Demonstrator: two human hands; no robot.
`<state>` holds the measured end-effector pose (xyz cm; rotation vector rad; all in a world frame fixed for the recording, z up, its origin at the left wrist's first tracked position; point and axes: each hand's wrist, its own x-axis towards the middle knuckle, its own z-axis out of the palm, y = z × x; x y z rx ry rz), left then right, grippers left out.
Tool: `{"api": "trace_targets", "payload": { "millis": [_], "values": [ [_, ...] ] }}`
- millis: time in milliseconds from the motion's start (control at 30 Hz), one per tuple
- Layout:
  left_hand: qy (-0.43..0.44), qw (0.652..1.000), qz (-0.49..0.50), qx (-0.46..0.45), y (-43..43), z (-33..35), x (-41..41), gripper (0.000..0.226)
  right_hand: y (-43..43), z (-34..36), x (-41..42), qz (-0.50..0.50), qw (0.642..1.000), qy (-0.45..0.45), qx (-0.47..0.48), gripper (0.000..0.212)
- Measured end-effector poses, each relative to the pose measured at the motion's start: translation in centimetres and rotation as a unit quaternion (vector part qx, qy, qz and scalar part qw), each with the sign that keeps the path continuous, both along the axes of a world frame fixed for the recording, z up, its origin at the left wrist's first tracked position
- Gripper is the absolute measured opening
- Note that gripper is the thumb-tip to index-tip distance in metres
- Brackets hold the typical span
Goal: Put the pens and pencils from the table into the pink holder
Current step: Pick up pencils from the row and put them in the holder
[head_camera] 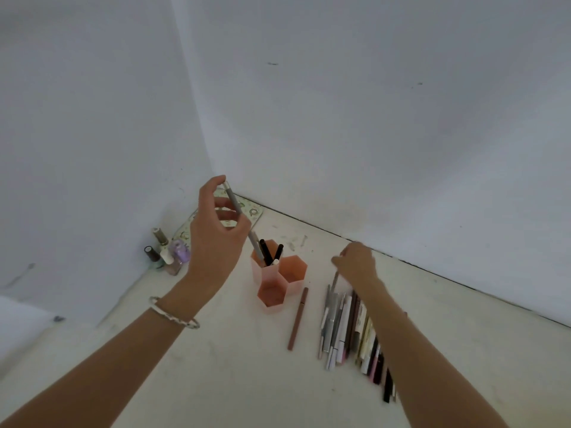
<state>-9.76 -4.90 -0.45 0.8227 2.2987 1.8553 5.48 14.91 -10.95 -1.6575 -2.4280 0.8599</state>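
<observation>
Head view: my left grip (216, 236) was clamped on a grey pen (255, 242), its tip entering the holder's (270, 278) rear cell, which held a few pens. My right grip (355, 261) pinched a second pen (335, 279) from the pile (352, 329) on the surface (216, 366). Most of the pile and one brown pencil (297, 318) were left to load.

Domestic interior, probably a bedroom or dressing corner. A scuffed white desk (216, 366) fits into the angle of two plain painted walls (370, 118). Small nail-polish bottles (167, 254) stand at its far left edge, just beside a patterned mat (251, 211) in the far corner. A pink honeycomb holder (272, 291) stands mid-desk, with a row of pens (343, 329) lying to its right.
</observation>
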Motion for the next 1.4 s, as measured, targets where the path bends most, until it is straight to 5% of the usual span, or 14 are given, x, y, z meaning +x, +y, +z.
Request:
{"api": "trace_targets", "payload": {
  "millis": [100,200,333,433,633,833,900,1033,1233,1333,1400],
  "values": [
    [0.008,0.999,0.031,0.042,0.2,-0.5,-0.8,0.061,2.0,5.1,0.4,-0.074,0.987,0.143,0.016,0.01],
    [0.029,0.996,0.048,0.063,0.6,-1.9,-1.2,0.061,1.5,10.1,-0.1,-0.115,0.933,0.338,0.034,0.008],
    [0.059,0.997,-0.036,-0.016,0.4,-5.5,-0.3,0.05,-2.3,13.7,-1.0,-0.137,0.837,0.527,0.058,0.012],
    [0.168,0.978,-0.049,-0.116,-0.9,-7.6,0.3,0.029,-5.0,13.6,-1.5,-0.121,0.806,0.575,0.075,0.014],
    [0.131,0.989,0.026,-0.07,-3.0,-7.2,0.7,0.026,-8.5,9.5,-2.9,-0.022,0.835,0.53,0.144,0.017],
    [0.168,0.96,-0.176,-0.141,-4.6,-8.2,7.2,0.016,-10.2,4.5,-3.6,0.181,0.883,0.356,0.246,0.012],
    [0.207,0.92,-0.245,-0.226,-3.5,-9.9,9.0,0.023,-9.8,4.2,-2.9,0.179,0.888,0.35,0.237,0.018],
    [0.316,0.769,-0.264,-0.489,0.3,-13.0,11.4,0.055,-6.9,5.7,0.1,0.021,0.894,0.41,0.178,0.029],
    [0.344,0.694,-0.235,-0.587,3.6,-14.3,12.8,0.047,-3.5,5.3,5.5,-0.064,0.924,0.357,0.125,0.025],
    [0.341,0.711,-0.255,-0.559,4.1,-12.6,13.1,0.053,-3.0,3.1,6.8,-0.057,0.954,0.279,0.092,0.02],
    [0.29,0.8,-0.246,-0.465,4.4,-9.9,12.6,0.066,-2.7,1.3,6.6,-0.025,0.977,0.199,0.072,0.019]
  ]
}}
